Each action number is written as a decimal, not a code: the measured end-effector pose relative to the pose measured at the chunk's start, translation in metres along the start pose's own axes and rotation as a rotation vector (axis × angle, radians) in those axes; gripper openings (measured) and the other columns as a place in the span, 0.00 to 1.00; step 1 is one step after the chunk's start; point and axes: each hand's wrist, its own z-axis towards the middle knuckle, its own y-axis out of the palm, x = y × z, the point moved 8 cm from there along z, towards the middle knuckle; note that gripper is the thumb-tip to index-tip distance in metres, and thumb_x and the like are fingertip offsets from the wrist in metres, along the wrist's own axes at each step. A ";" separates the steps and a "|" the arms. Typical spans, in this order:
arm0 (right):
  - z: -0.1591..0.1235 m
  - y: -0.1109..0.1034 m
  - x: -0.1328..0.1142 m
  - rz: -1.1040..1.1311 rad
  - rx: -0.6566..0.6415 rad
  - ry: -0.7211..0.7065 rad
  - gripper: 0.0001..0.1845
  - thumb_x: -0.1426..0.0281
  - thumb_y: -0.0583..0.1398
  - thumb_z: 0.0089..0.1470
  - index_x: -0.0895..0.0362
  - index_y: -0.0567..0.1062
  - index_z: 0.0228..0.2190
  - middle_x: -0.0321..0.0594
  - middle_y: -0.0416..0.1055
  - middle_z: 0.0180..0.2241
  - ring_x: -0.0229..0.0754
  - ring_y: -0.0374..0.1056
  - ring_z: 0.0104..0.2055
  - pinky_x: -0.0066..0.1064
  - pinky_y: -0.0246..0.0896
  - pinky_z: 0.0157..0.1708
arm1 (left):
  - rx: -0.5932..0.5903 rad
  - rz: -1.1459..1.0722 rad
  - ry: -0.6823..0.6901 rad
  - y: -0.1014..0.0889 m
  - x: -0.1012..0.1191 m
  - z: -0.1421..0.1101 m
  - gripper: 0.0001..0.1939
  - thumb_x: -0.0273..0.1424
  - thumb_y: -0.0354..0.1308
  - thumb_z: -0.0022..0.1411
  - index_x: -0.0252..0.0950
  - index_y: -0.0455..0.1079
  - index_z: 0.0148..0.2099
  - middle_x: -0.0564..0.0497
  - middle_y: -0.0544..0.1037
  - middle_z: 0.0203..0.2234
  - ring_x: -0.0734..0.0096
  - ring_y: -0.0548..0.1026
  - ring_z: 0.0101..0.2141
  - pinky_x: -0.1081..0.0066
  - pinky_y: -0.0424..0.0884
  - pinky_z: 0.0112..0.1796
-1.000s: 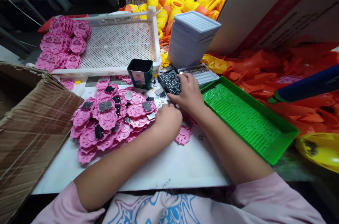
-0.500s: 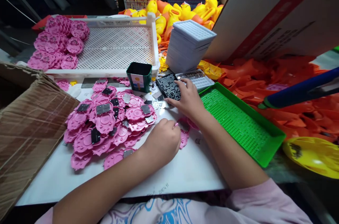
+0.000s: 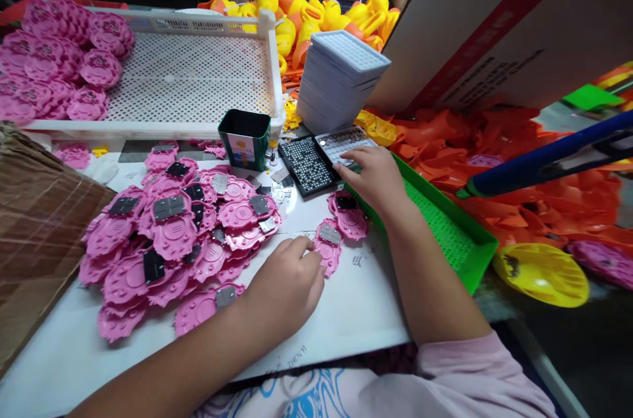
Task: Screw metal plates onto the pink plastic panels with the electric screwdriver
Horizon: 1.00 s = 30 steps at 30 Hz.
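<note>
My left hand is curled closed over the white table; whatever its fingertips hold is hidden. Just beyond its knuckles lies a pink plastic piece with a grey plate on it, beside another pink piece with a black plate. My right hand hovers with thumb and forefinger apart, beside a black tray of small shiny round parts and a white tray of coin-like discs. To the left is a heap of pink pieces, many bearing grey or black plates.
A dark green tin stands before a white perforated crate with pink flower-like parts. Stacked white trays rise behind the small trays. A green basket sits at right, below a blue pole. A cardboard box borders the left.
My left hand has drawn back toward me from the small metal plates near the black tray. My right hand has moved off the black tray to the right. The view has shifted rightward.
</note>
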 end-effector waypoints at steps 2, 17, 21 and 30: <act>0.000 0.001 0.002 -0.027 -0.008 0.015 0.16 0.62 0.58 0.55 0.57 0.80 0.38 0.46 0.77 0.41 0.52 0.69 0.45 0.42 0.60 0.48 | 0.027 -0.027 0.014 -0.003 0.003 -0.001 0.10 0.21 0.49 0.62 0.31 0.72 0.34 0.43 0.74 0.32 0.61 0.73 0.34 0.62 0.75 0.36; 0.001 0.004 0.011 -0.140 -0.046 0.171 0.19 0.58 0.56 0.55 0.57 0.80 0.37 0.48 0.76 0.41 0.52 0.67 0.44 0.40 0.57 0.42 | 0.009 -0.165 0.007 -0.002 0.007 -0.001 0.08 0.21 0.50 0.62 0.29 0.72 0.37 0.41 0.75 0.35 0.59 0.74 0.36 0.60 0.76 0.36; 0.000 0.004 0.014 -0.147 -0.050 0.182 0.18 0.59 0.57 0.54 0.57 0.80 0.38 0.48 0.76 0.42 0.52 0.66 0.43 0.41 0.57 0.42 | 0.011 -0.174 0.028 -0.001 0.011 -0.002 0.08 0.21 0.50 0.62 0.30 0.72 0.37 0.42 0.75 0.34 0.60 0.73 0.35 0.61 0.75 0.35; -0.002 0.002 0.015 -0.195 -0.060 0.203 0.18 0.61 0.56 0.54 0.58 0.79 0.38 0.51 0.75 0.43 0.57 0.66 0.45 0.46 0.59 0.43 | 0.077 -0.193 0.103 -0.005 0.018 -0.005 0.08 0.23 0.51 0.62 0.31 0.72 0.35 0.43 0.76 0.32 0.63 0.72 0.31 0.64 0.73 0.32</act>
